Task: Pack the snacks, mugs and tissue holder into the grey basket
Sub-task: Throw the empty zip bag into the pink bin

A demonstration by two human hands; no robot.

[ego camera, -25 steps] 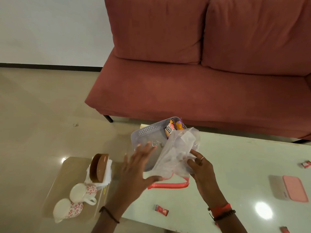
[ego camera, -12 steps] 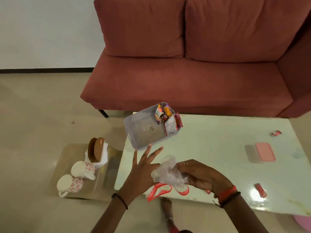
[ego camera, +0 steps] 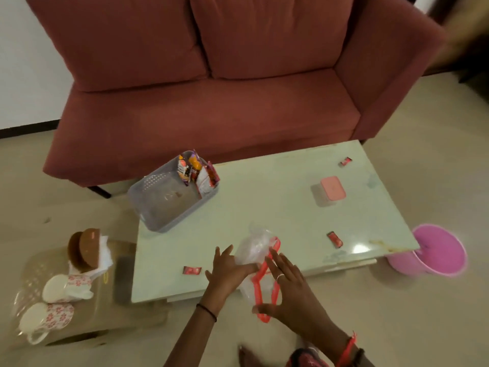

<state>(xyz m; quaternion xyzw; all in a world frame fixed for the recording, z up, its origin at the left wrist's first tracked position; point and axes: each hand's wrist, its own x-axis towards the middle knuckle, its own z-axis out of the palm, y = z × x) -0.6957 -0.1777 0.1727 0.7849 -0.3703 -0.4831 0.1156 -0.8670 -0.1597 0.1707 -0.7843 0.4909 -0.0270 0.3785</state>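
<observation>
The grey basket stands at the table's far left corner, with several snack packets upright at its far end. Small red snacks lie on the table: one left of my hands, one to the right, one far right. Two floral mugs and the brown tissue holder sit on a low stool to the left. My left hand and right hand press with straight fingers on a clear bag with a red strip at the table's near edge.
A red sofa stands behind the pale green table. A clear box with a pink lid sits on the table's right side. A pink bucket stands on the floor at the right end. The stool is translucent.
The clear bag came down from beside the basket to the table's near edge. My right hand let go of its grip on the bag and now lies flat on it.
</observation>
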